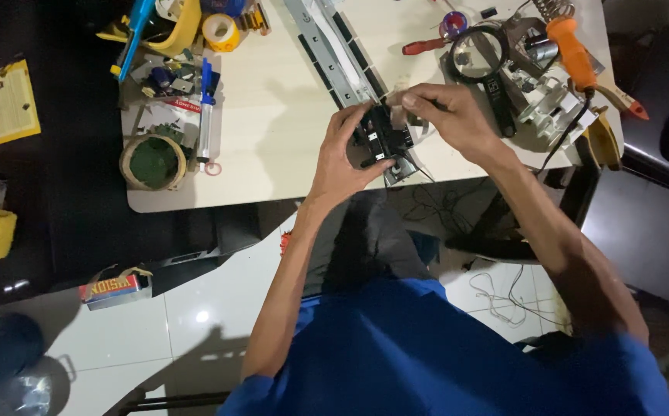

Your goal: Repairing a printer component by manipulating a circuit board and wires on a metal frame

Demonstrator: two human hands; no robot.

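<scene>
Both my hands meet over the near edge of a pale wooden table (273, 131). My left hand (343, 152) grips a small black electronic part (381, 137) from the left. My right hand (448, 114) comes in from the right, fingers pinched on the top of the same black part. A long grey metal strip (334, 46) runs diagonally from the table's far side down to the part, and its lower end lies under my hands.
A magnifying glass (479, 55), a red-handled screwdriver (425, 46) and an orange-handled soldering iron (571, 48) lie at the right. Tape rolls (153, 162), a blue tool (207, 108) and clutter fill the left. A small box (115, 289) sits on the white tiled floor.
</scene>
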